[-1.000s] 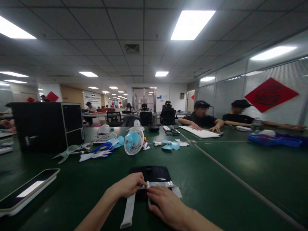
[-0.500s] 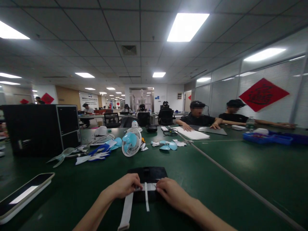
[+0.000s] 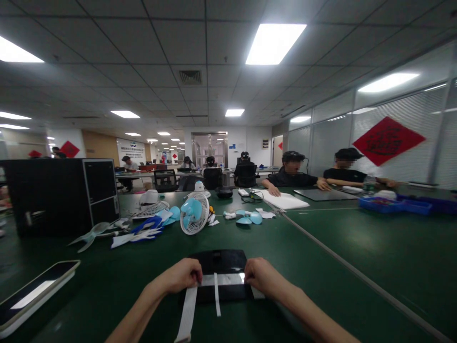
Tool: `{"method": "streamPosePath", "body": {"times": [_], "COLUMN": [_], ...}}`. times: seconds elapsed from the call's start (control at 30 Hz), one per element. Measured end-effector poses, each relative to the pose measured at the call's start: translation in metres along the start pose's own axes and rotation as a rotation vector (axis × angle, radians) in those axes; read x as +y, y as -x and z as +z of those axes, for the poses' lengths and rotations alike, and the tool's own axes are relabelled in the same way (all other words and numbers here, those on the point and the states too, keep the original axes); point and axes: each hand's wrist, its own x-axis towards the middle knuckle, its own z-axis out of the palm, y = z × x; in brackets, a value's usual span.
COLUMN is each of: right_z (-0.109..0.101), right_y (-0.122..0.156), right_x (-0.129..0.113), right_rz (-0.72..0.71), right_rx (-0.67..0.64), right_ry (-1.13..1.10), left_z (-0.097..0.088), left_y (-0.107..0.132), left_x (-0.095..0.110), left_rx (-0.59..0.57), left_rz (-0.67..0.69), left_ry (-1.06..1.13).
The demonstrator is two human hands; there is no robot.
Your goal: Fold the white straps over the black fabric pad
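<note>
A flat black device (image 3: 221, 262) lies on the green table (image 3: 339, 267) right in front of me. Across its near edge runs a shiny silver strip (image 3: 223, 279). My left hand (image 3: 181, 276) pinches the strip's left end, fingers closed. My right hand (image 3: 261, 276) is closed on its right end. A wide white ribbon cable (image 3: 186, 315) hangs toward me below my left hand. A thin white strip (image 3: 216, 295) lies beside it, between my hands.
A phone (image 3: 34, 293) rests at the left table edge. Behind it stands a black computer case (image 3: 64, 193). Small fans (image 3: 193, 214), blue blades and white gloves (image 3: 137, 233) lie mid-table. Two people sit at the far right near a blue tray (image 3: 392, 206).
My right hand slid from the middle of the silver strip out to its right end. My left hand stayed at the left end. The view tilted slightly.
</note>
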Motion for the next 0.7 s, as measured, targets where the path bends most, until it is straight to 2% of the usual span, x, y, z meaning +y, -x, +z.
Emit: {"method": "streamPosePath", "body": {"times": [0.27, 0.37, 0.5, 0.6, 0.7], "right_z": [0.002, -0.001, -0.001, 0.002, 0.005], "right_y": [0.001, 0.003, 0.003, -0.003, -0.017], "right_x": [0.006, 0.002, -0.001, 0.001, 0.004], "right_rz": [-0.011, -0.008, 0.014, 0.031, 0.035], "right_rx": [0.027, 0.095, 0.187, 0.207, 0.212], "right_ry": [-0.042, -0.043, -0.027, -0.038, -0.046], "left_z": [-0.004, -0.010, -0.016, -0.019, -0.020], "left_y": [0.005, 0.010, 0.008, 0.003, 0.001], "left_x": [-0.006, -0.006, -0.017, -0.039, -0.067], "left_rx": [-0.053, -0.032, 0.150, 0.316, 0.381], "left_rz": [-0.014, -0.031, -0.104, -0.189, -0.325], "left_ry": [-0.008, 0.042, 0.051, -0.110, -0.262]}}
